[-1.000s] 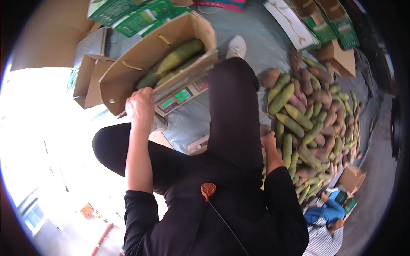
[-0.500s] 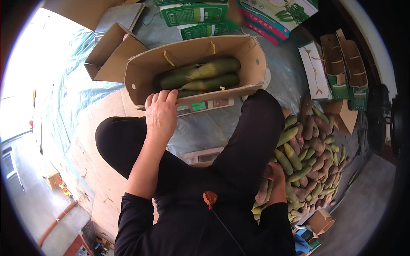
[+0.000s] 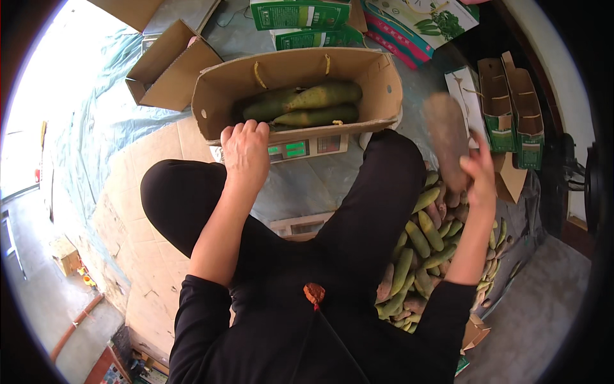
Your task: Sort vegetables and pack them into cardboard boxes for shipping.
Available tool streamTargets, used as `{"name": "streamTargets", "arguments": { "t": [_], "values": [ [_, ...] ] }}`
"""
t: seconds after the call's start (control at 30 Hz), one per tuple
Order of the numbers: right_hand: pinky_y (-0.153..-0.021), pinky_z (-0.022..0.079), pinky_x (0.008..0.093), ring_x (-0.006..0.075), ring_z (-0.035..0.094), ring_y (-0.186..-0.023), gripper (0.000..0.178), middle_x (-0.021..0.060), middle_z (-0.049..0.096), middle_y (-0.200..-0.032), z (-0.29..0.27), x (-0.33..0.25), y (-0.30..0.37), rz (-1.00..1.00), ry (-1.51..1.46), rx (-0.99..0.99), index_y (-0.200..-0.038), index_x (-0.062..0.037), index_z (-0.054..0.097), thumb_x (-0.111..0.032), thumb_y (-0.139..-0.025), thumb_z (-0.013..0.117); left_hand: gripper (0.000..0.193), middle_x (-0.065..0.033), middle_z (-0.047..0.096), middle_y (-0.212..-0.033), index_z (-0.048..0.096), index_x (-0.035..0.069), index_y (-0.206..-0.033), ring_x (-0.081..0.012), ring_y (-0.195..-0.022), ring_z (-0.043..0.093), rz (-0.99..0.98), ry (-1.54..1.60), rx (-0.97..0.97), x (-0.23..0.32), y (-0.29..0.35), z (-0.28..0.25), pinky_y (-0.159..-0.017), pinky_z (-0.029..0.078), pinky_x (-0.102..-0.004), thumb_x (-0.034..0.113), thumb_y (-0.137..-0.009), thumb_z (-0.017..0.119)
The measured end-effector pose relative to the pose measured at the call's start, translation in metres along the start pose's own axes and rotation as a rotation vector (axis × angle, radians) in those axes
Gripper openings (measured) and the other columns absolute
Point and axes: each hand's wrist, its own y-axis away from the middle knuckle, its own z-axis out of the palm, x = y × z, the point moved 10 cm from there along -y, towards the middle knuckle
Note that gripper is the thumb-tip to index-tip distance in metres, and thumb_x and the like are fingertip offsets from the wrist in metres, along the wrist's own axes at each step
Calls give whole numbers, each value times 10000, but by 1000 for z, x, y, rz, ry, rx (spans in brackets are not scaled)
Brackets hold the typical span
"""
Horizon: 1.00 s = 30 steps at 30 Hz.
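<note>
An open cardboard box (image 3: 291, 72) with yellow cord handles rests in front of me on a digital scale (image 3: 313, 148), whose green-lit display shows below the box's near wall. Inside lie several long green radishes (image 3: 325, 96). My left hand (image 3: 245, 148) has its fingers curled over the near rim, towards the left. Out to the right, my right hand (image 3: 481, 171) grips a long brownish, soil-coated radish (image 3: 446, 134), blurred by motion, above a big heap of green and muddy radishes (image 3: 427, 238).
Another open carton (image 3: 171, 67) stands to the left of the box. Green boxes (image 3: 300, 16) and a printed carton (image 3: 422, 25) are at the far side. Tall open boxes (image 3: 511, 109) stand at the right. Cardboard (image 3: 141, 217) covers the floor by my left knee.
My right hand has come up and forward from low beside the heap, now with a brownish radish in it. The left hand stays on the box rim.
</note>
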Motion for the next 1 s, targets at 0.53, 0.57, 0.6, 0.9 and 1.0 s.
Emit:
{"name": "streamTargets", "arguments": {
  "t": [0.53,0.57,0.6,0.9,1.0],
  "values": [
    [-925,398,328,193,512,-1081,757,132,571,-1140,263,-32,-78,-285,585,-447,-1337,-20,370,-284,-725,728,32,-52,589,-812,570,90,-771,-246,-840,578,31,-3,62,1,1,-3,-784,387,-395,92,-749,593],
    [-851,436,303,180,545,-964,606,126,589,-1061,250,-42,-73,-313,470,-441,-1266,-7,440,-232,-765,697,46,-52,589,-812,571,92,-773,-245,-842,579,31,1,54,0,1,-3,-786,388,-395,93,-742,605],
    [-777,474,277,168,577,-847,459,121,606,-981,234,-53,-67,-341,354,-432,-1194,5,509,-181,-806,666,60,-51,589,-812,572,94,-775,-243,-845,579,32,5,46,0,2,-3,-787,389,-395,95,-735,616],
    [-772,434,232,108,564,-890,383,58,628,-979,0,71,6,-16,265,175,-1190,-29,538,-122,-829,624,270,-51,609,-910,624,118,-1006,-235,-930,569,18,-13,33,1,3,-2,-869,375,-405,131,-737,647],
    [-678,440,223,91,560,-806,352,26,623,-918,-42,161,55,162,305,301,-1167,-41,553,-100,-826,617,377,-57,596,-977,592,135,-1109,-236,-964,556,25,-40,41,9,6,-11,-940,352,-436,150,-740,666]
  ]
}}
